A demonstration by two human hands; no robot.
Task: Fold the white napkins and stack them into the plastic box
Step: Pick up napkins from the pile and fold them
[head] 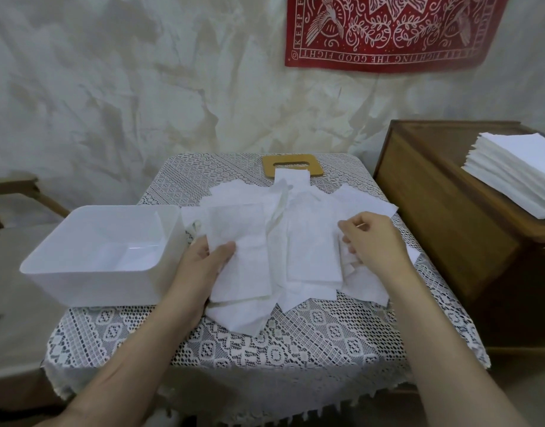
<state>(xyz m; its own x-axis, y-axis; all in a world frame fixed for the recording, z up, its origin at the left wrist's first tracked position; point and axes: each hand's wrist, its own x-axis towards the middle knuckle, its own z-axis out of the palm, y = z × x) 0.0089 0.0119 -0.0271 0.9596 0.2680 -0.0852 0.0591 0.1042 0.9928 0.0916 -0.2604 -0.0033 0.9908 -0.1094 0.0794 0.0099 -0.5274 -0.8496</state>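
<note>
A: Step in hand, by the look of it: folding one napkin off the loose pile. Tips?

B: Start from the near edge. Peel off a single sheet first (thin tissue, likely clings to the ones below). Square the corners before creasing. Press the fold flat against the counter (pixel 265 343). Gentle pulls only; probably tears easily.

A: Hands?

B: Left hand (pixel 203 260): clamped on the left edge of a long folded napkin (pixel 246 260), thumb on top, fingers tucked under. Right hand (pixel 379 241): fingers curled, pinching a napkin edge on the right side of the pile. Can't tell whether same sheet as the left.

A: Location of the task items?

B: Napkin pile (pixel 311 294) spread loose mid-counter, between both hands. Plastic box (pixel 89 285) just beside the left hand, on the counter's left edge. Looks empty, so nothing stacked yet. Further back: wooden lid (pixel 271 167) with a slot at the far edge, one napkin overlapping its front. Off to the right, well apart: neat napkin stack (pixel 517 167) on a wooden cabinet (pixel 434 211).
</note>
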